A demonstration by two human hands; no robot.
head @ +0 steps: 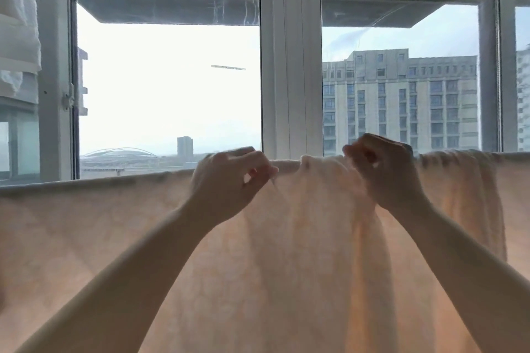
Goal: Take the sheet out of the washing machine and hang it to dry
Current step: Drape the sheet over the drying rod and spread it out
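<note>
- Head view: a pale peach sheet [286, 266] hangs across the whole lower half of the frame, its top edge draped over a horizontal line that runs from the left edge to the right edge; whatever carries it is hidden under the cloth.
- The sheet lies fairly smooth at lower left and gathers into vertical folds at the centre and right.
- The left hand [229, 175], just left of centre, pinches a bit of the sheet's top edge between curled fingers and thumb.
- The right hand [384, 169], right of centre, has its fingers curled tight round a bunched part of the top edge.
- The two hands are near each other but apart, with a small hump of cloth between them.
- Behind the sheet a white-framed window [286, 66] fills the upper frame, bright sky in the left pane.
- A tall grey building [401, 100] shows through the right pane.
- White laundry [17, 14] hangs at upper left.
</note>
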